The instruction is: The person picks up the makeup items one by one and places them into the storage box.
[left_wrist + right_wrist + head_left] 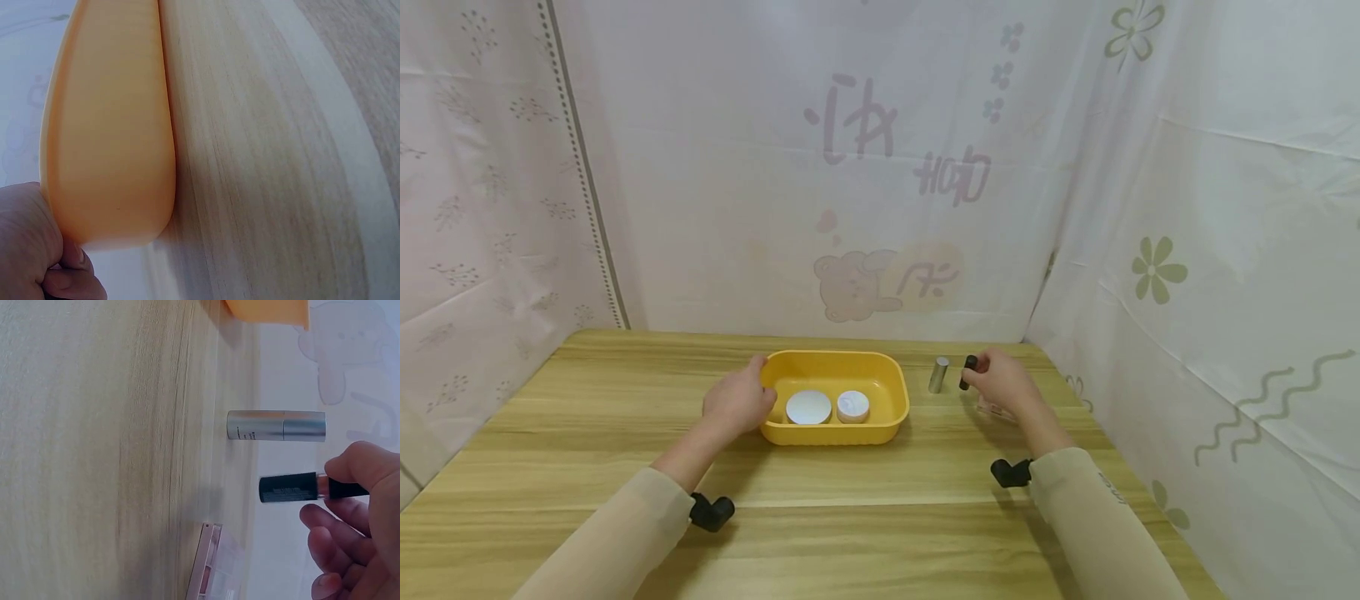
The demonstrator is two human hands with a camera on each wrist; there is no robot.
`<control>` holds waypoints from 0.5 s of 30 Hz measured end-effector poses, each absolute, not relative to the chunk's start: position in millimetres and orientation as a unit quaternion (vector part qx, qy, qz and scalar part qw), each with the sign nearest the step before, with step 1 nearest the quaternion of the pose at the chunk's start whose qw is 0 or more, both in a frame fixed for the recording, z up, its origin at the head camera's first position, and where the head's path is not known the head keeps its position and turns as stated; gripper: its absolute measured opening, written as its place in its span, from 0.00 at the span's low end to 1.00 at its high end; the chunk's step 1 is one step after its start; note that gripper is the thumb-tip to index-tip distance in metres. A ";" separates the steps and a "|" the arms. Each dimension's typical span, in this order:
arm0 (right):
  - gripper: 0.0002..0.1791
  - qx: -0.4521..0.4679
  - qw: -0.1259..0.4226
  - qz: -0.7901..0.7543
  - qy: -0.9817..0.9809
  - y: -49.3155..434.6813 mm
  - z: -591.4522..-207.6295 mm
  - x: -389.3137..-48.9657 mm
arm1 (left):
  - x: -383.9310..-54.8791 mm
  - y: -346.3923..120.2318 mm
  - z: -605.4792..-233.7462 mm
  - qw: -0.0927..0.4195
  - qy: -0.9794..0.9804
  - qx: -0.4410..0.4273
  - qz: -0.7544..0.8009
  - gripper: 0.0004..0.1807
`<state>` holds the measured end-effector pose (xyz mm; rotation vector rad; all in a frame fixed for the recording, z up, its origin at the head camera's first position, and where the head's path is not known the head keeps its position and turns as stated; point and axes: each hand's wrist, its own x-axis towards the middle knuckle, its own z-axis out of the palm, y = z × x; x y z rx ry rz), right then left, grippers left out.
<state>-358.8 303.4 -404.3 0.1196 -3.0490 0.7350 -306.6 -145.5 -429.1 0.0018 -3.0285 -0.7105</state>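
Note:
My left hand [739, 402] grips the left end of a yellow plastic bin [829, 436], thumb and fingers on its rim [52, 156]. Inside the bin lie a larger white round container [808, 407] and a smaller white-topped round jar [853, 405]. To the right of the bin, my right hand [1006, 385] pinches a black lipstick tube [289, 487] by one end, above the table. A pinkish band shows between its two black parts. Close by stands a silver cylindrical tube [262, 425]. A clear-lidded pink makeup palette [206, 569] lies partly beneath the right hand.
The bin and cosmetics are on a wood-grain table [805, 517]. Printed white curtains [722, 208] hang along its back and sides. Black wrist mounts [712, 512] sit at both sleeve cuffs.

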 end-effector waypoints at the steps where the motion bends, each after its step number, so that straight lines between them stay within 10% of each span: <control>1: 0.26 0.037 0.006 0.237 -0.971 303.2 -403.9 -358.9 | -306.5 -145.5 -429.1 0.016 -0.973 0.000 -0.228 0.37; 15: 0.24 0.046 0.063 0.283 -0.956 293.3 -391.8 -354.9 | -306.2 -145.9 -430.5 0.018 -0.974 -0.005 -0.227 0.37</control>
